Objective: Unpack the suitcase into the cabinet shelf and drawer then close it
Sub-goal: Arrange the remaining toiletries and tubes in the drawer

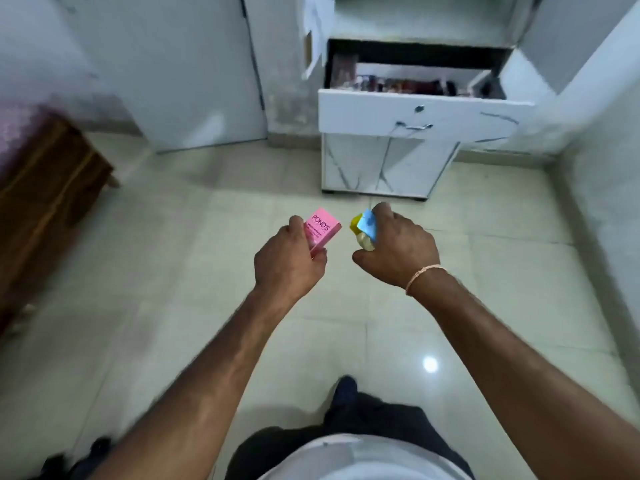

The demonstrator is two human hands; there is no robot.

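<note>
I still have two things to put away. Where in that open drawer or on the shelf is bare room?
The shelf above the drawer looks bare across its width. The drawer's back row, left to centre-right, is crowded with dark items. Its near part is hidden behind the front panel. The left hand holds the pink box; the right hand holds the small bottle.

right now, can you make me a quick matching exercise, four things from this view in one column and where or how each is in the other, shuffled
Things:
1. pink box
2. bottle
3. drawer
4. wooden furniture

States:
a. at the left edge of the view
b. pulled open, items inside
c. held in the left hand
d. held in the right hand

Pairs: 1-c, 2-d, 3-b, 4-a
</note>
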